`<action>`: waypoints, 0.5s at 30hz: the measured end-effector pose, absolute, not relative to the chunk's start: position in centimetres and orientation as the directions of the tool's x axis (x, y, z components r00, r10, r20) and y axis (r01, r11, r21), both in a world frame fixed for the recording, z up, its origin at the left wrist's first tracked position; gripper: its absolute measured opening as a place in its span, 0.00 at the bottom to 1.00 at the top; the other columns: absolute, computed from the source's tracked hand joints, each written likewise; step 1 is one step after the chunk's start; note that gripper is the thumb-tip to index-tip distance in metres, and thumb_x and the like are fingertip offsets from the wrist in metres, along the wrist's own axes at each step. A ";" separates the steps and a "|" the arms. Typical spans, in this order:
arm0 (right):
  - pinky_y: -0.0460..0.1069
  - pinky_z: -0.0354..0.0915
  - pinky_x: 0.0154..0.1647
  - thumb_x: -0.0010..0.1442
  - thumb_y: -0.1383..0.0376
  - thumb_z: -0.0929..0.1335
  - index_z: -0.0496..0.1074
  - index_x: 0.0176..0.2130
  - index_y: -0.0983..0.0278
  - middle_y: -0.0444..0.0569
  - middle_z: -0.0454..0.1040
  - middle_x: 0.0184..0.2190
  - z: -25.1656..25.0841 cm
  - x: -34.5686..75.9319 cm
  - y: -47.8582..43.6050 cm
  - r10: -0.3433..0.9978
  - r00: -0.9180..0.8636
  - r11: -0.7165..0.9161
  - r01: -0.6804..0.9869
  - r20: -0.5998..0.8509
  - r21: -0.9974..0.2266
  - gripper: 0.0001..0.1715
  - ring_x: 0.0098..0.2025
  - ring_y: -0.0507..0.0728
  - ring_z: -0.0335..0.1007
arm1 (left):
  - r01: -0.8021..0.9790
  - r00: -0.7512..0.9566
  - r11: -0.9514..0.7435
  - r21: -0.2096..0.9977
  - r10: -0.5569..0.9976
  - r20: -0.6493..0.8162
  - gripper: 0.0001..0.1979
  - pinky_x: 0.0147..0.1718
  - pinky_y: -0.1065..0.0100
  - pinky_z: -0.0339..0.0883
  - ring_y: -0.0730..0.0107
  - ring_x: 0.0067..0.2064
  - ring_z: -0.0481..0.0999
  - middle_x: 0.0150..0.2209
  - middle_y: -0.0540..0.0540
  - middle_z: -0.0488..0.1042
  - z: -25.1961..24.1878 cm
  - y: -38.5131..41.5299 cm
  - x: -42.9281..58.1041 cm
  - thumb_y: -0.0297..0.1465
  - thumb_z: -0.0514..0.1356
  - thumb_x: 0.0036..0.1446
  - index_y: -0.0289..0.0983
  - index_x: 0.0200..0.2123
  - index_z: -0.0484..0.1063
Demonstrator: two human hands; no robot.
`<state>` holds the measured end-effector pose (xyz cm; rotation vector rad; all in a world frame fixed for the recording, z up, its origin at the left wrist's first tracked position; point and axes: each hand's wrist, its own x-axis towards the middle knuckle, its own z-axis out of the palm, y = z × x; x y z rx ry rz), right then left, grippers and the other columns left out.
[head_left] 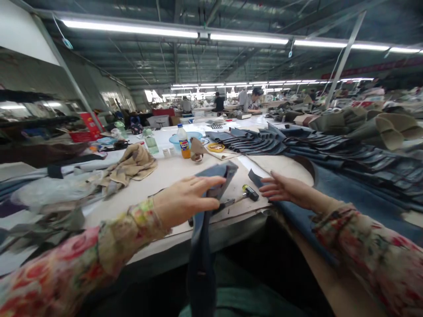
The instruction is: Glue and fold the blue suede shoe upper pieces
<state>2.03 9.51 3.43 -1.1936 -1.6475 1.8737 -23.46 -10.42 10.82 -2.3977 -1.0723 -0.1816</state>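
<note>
Room: big workshop under strip lights, long pale table with other workers far off.
Left hand: fingers closed on a blue denim strip, pinching its upper end at the table's near edge.
Right hand: open, flat, fingertips touching a denim piece at the near right.
Progress: judging by the rows of stacked denim pieces far right, much looks done; this strip is in hand.
Strip axis: long axis runs near to far, upper end on the table, lower end hanging over the near edge.
Nearby: hammer between the hands; soda bottle farther back.
</note>
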 end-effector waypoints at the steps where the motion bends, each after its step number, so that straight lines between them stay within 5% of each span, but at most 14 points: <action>1: 0.46 0.71 0.34 0.64 0.49 0.55 0.61 0.55 0.70 0.61 0.73 0.45 3.0 1.8 10.1 0.746 -0.559 -0.231 0.293 -0.362 -0.928 0.32 0.37 0.55 0.74 | 0.766 0.632 -0.522 -0.374 0.718 0.293 0.19 0.40 0.65 0.66 0.66 0.43 0.70 0.52 0.42 0.65 9.3 -11.2 -24.1 0.19 0.45 0.57 0.41 0.40 0.71; 4: 0.48 0.71 0.35 0.63 0.48 0.56 0.59 0.56 0.71 0.63 0.73 0.45 2.3 1.2 11.5 0.766 -0.516 -0.148 0.437 -0.382 -0.887 0.34 0.37 0.57 0.75 | 0.871 0.491 -0.464 -0.162 0.832 0.257 0.20 0.34 0.72 0.64 0.71 0.35 0.70 0.41 0.46 0.70 7.4 -13.8 -24.9 0.18 0.43 0.54 0.40 0.38 0.69; 8: 0.48 0.71 0.38 0.66 0.49 0.50 0.59 0.57 0.72 0.64 0.72 0.47 2.8 -0.9 12.7 0.770 -0.536 0.110 0.647 -0.347 -0.755 0.35 0.39 0.56 0.75 | 0.880 0.390 -0.439 0.180 0.886 0.252 0.18 0.41 0.78 0.63 0.76 0.41 0.70 0.42 0.50 0.69 7.7 -17.3 -23.6 0.21 0.43 0.54 0.42 0.39 0.67; 11: 0.51 0.69 0.44 0.66 0.53 0.51 0.63 0.54 0.73 0.64 0.71 0.48 3.2 -3.6 13.5 0.749 -0.592 0.341 0.729 -0.297 -0.594 0.32 0.44 0.59 0.73 | 0.897 0.340 -0.405 0.179 0.888 0.309 0.20 0.44 0.83 0.61 0.78 0.45 0.70 0.47 0.53 0.69 7.2 -19.7 -22.3 0.22 0.46 0.51 0.45 0.43 0.67; 15: 0.54 0.53 0.61 0.61 0.58 0.63 0.69 0.50 0.73 0.63 0.65 0.55 3.2 -7.6 14.3 0.707 -0.673 0.539 0.713 -0.220 -0.448 0.25 0.59 0.65 0.59 | 0.945 0.278 -0.323 0.045 0.870 0.408 0.14 0.47 0.83 0.62 0.76 0.46 0.70 0.47 0.53 0.69 4.8 -21.8 -22.3 0.29 0.54 0.52 0.45 0.44 0.66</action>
